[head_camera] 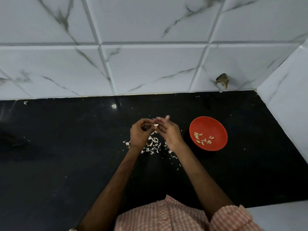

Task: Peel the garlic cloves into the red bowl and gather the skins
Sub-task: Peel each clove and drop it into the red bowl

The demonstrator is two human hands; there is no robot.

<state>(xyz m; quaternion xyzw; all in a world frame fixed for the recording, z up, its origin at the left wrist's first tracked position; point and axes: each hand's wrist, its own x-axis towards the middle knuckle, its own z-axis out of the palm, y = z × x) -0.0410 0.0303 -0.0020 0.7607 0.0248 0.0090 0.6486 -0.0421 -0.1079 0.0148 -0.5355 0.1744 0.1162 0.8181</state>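
A black table (pixel 66 164) is seen from above, backed by a white marble-patterned tiled wall (pixel 150 55). Near the middle of the table, toward its back edge, two bare hands are held together above the surface. A single garlic clove (pixel 156 125), small and pale cream, is pinched between them. The left hand (pixel 140 134) is curled, its grip closed on the clove. The right hand (pixel 168 130) has its fingertips pressed to the clove's far end, with one finger raised clear.

The clove is judged to be light and firm, slightly slippery once bare, with a dry papery skin that tears away in flakes. A hold across its thicker middle is judged best, so that the skin can be picked from its tip.

Directly below the hands, loose garlic skins (pixel 152 145) are scattered over the table as thin white flakes, with a few stragglers trailing toward the front edge. These are judged very light and easily blown or brushed aside.

To the right, well apart from the skins and nearer the table's right edge, a round red bowl (pixel 215 125) stands upright. About a dozen peeled cloves (pixel 202 139) lie inside, tan and curved.
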